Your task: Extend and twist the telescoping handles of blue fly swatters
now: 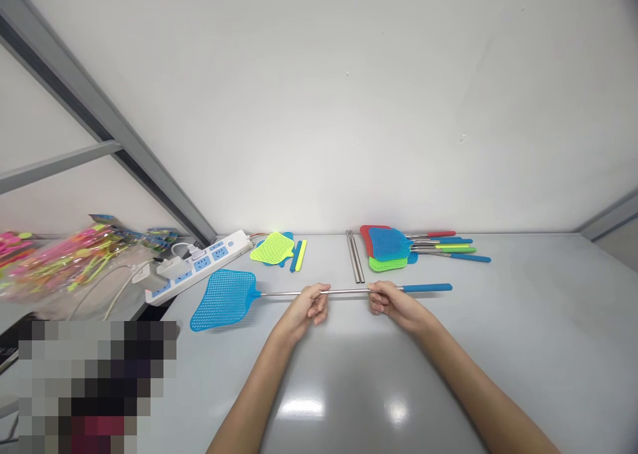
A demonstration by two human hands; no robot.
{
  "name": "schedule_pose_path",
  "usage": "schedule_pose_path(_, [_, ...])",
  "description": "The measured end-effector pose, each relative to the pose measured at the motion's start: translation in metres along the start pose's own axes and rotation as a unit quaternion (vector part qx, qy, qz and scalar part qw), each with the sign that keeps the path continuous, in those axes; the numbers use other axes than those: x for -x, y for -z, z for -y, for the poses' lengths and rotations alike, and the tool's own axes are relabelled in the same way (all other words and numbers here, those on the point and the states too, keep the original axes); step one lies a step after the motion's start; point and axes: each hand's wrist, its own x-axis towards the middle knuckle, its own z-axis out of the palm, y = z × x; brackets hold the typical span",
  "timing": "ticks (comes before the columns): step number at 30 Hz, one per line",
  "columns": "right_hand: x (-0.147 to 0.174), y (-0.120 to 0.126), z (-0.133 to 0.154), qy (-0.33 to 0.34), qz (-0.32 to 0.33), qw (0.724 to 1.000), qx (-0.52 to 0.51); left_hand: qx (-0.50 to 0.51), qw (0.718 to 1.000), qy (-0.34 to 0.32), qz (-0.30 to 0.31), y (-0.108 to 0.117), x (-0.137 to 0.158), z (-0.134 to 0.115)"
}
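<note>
A blue fly swatter with a long metal rod and a blue grip lies crosswise in both hands above the table. My left hand is closed around the rod's middle, nearer the perforated head. Further right, my right hand pinches the rod close to the blue grip. Behind my right hand lies a pile of assembled swatters in red, blue and green. Two metal rods rest side by side left of that pile. Loose swatter heads, yellow above blue, lie beside a blue and a yellow handle grip.
A white power strip with plugs and cables runs along the table's left side. Past the metal frame are plastic bags of colourful items. A white wall stands behind the grey table. The lower left corner is pixelated.
</note>
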Motion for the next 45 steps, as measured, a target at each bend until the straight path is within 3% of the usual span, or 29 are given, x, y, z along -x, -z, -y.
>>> schedule_pose_path(12, [0.002,0.003,-0.004,-0.002,0.02,1.0,-0.023,0.005,1.0,-0.009,-0.001,-0.009,-0.001,0.01])
schedule_pose_path(21, [0.0,0.002,-0.006,0.002,0.013,0.999,-0.037,-0.006,0.998,-0.065,-0.021,-0.011,-0.001,0.013])
schedule_pose_path(30, [-0.002,0.002,-0.008,0.015,0.012,0.997,-0.081,-0.074,0.985,-0.139,-0.072,-0.02,-0.005,0.017])
schedule_pose_path(37, [-0.002,0.004,-0.008,0.008,0.002,0.995,-0.101,-0.2,0.958,-0.191,-0.072,-0.02,-0.007,0.019])
schedule_pose_path(45, [-0.003,0.004,-0.008,0.013,0.008,0.994,-0.11,-0.213,0.952,-0.204,-0.079,-0.023,-0.006,0.021])
